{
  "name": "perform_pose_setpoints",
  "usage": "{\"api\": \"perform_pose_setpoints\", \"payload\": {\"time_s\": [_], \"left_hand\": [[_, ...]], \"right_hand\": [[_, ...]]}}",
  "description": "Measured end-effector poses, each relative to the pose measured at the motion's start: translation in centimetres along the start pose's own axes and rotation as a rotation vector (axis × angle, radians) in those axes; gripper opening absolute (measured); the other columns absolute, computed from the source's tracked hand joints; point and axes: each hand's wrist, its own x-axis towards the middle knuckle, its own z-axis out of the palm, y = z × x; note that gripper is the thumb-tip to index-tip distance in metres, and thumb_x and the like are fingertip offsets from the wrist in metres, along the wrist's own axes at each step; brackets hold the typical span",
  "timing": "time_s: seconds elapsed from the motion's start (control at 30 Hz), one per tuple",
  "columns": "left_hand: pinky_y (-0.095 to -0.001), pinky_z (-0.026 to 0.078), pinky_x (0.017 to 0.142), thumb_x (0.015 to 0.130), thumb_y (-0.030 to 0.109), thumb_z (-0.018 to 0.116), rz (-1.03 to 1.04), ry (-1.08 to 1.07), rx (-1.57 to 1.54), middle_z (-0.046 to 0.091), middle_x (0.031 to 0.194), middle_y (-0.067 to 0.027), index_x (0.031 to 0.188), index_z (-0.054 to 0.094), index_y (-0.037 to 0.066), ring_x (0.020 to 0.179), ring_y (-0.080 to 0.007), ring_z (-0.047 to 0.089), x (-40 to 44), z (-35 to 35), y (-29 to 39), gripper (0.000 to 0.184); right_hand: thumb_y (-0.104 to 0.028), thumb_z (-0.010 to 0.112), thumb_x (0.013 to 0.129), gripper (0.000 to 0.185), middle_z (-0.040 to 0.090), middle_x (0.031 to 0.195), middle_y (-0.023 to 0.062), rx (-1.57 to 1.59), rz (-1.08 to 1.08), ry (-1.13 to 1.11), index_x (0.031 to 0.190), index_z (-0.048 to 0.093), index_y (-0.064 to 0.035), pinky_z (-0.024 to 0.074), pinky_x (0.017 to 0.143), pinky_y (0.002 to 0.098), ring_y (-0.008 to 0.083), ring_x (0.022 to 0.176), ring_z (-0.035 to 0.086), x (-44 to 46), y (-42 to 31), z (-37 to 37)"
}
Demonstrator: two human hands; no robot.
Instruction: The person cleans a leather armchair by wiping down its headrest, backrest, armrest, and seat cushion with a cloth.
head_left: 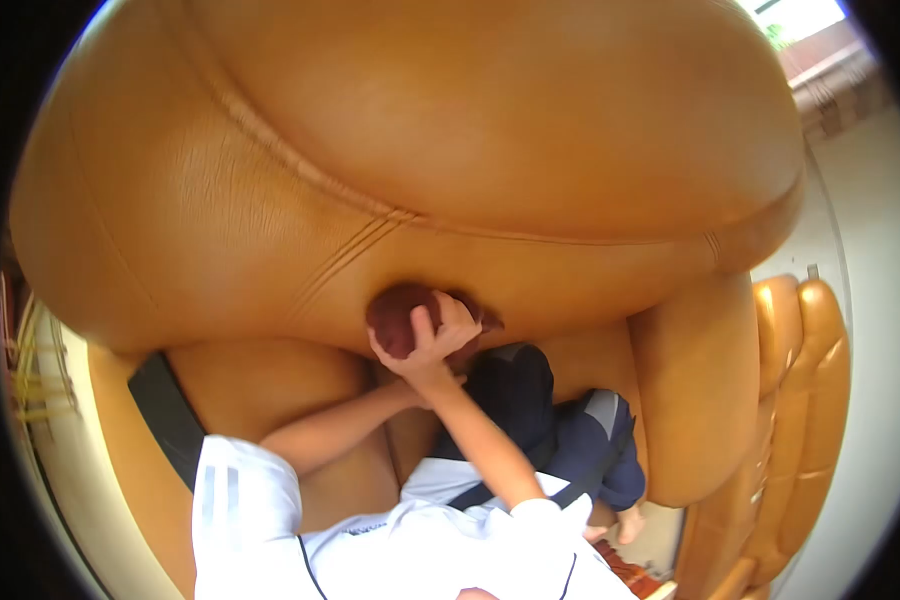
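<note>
My right hand (438, 332) presses a bunched dark maroon cloth (400, 315) against the lower front of a tan leather sofa backrest (530, 280). Its thumb and fingers spread over the bundle and grip it, and a pointed end of the cloth sticks out to the right. My left forearm (345, 425) reaches in from the left and passes beneath my right wrist. Most of my left hand (432, 392) is hidden there, so its fingers cannot be made out.
A dark flat object (163, 415) lies at the left on the seat. My bent legs in dark trousers (590, 440) rest at the right, beside a padded armrest (695, 400). Another tan leather seat (805, 400) stands farther right on the pale floor, and a window (795, 20) shows at upper right.
</note>
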Motion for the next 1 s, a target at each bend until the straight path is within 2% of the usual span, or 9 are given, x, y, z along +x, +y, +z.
{"api": "perform_pose_setpoints", "payload": {"time_s": [0.13,0.2,0.27,0.37,0.4,0.47,0.7,0.9,1.0], "left_hand": [[-0.04,0.043,0.079,0.075,0.026,0.051,0.054,0.036,0.049,0.056,0.099,-0.0161,0.102,0.052,0.004,0.094,-0.0278,0.053,1.0,-0.6,0.2,0.034],[-0.0397,0.043,0.079,0.075,0.025,0.051,0.003,-0.015,0.101,0.056,0.099,-0.016,0.103,0.051,0.004,0.095,-0.0267,0.052,1.0,-1.4,1.3,0.035],[-0.0414,0.044,0.077,0.073,0.025,0.052,-0.2,-0.274,0.245,0.057,0.093,-0.0176,0.101,0.053,0.005,0.09,-0.0286,0.055,1.2,-2.4,2.7,0.034],[-0.0435,0.045,0.076,0.072,0.024,0.053,-0.242,-0.351,0.294,0.059,0.087,-0.0183,0.104,0.052,0.005,0.087,-0.0323,0.056,1.1,-1.7,2.3,0.038],[-0.0435,0.045,0.075,0.072,0.024,0.053,-0.215,-0.322,0.312,0.059,0.087,-0.018,0.104,0.052,0.005,0.087,-0.0325,0.056,1.0,-1.4,2.1,0.038],[-0.0432,0.044,0.076,0.072,0.025,0.054,-0.202,-0.317,0.337,0.058,0.089,-0.0176,0.104,0.051,0.004,0.088,-0.0324,0.055,0.8,-1.5,1.8,0.038],[-0.0419,0.043,0.078,0.076,0.025,0.053,-0.174,-0.363,0.298,0.055,0.095,-0.0186,0.105,0.049,0.002,0.09,-0.0336,0.053,1.0,-1.5,1.4,0.037],[-0.0428,0.042,0.077,0.077,0.025,0.053,-0.219,-0.409,0.279,0.053,0.095,-0.0224,0.106,0.048,0.001,0.089,-0.0363,0.052,0.5,-1.1,0.6,0.038],[-0.0431,0.043,0.077,0.076,0.024,0.053,-0.202,-0.368,0.328,0.054,0.095,-0.0223,0.105,0.048,0.0,0.089,-0.0361,0.053,0.1,-0.8,0.3,0.038]], "right_hand": [[-0.033,0.037,0.078,0.047,0.044,0.105,0.0009,0.154,-1.257,-0.407,0.123,0.029,-0.0296,0.034,0.077,0.0366,0.0151,0.094,0.043,2.7,8.1,-2.4],[-0.033,0.046,0.073,0.054,0.042,0.1,-0.0007,0.147,-1.416,-0.423,0.124,0.028,-0.0351,0.0358,0.067,0.032,0.0137,0.09,0.043,2.8,13.0,-3.2],[-0.036,0.052,0.068,0.05,0.046,0.089,0.0015,0.128,-1.255,-0.559,0.115,0.036,-0.0313,0.0369,0.064,0.0371,0.0176,0.079,0.046,4.3,17.8,-5.1],[-0.042,0.062,0.061,0.046,0.052,0.073,0.0047,0.11,-0.487,-0.785,0.101,0.048,-0.0254,0.0385,0.06,0.0447,0.0235,0.062,0.05,7.5,24.9,-8.9],[-0.043,0.06,0.063,0.041,0.051,0.072,0.0092,-0.095,-0.184,-0.639,0.08,0.057,-0.0055,0.0394,0.068,0.0428,0.0295,0.075,0.05,4.1,31.5,-10.2],[-0.055,0.058,0.067,0.068,0.05,0.095,0.0161,-0.036,-0.11,0.04,0.108,0.047,-0.0025,0.033,0.081,0.0463,0.0376,0.092,0.043,2.5,30.7,-8.4],[-0.051,0.054,0.072,0.075,0.043,0.113,0.0231,-0.307,-0.01,-0.015,0.116,0.038,0.0071,0.0291,0.086,0.0434,0.0377,0.1,0.039,0.9,30.9,-8.7],[-0.051,0.053,0.074,0.068,0.045,0.101,0.0215,-0.438,0.494,0.229,0.107,0.04,0.0069,0.0306,0.08,0.0441,0.037,0.091,0.04,-2.5,30.7,-7.3],[-0.053,0.052,0.074,0.068,0.043,0.095,0.0205,-0.419,0.453,0.248,0.101,0.04,0.0075,0.0308,0.078,0.0441,0.0362,0.088,0.038,-2.5,30.3,-7.2]]}}
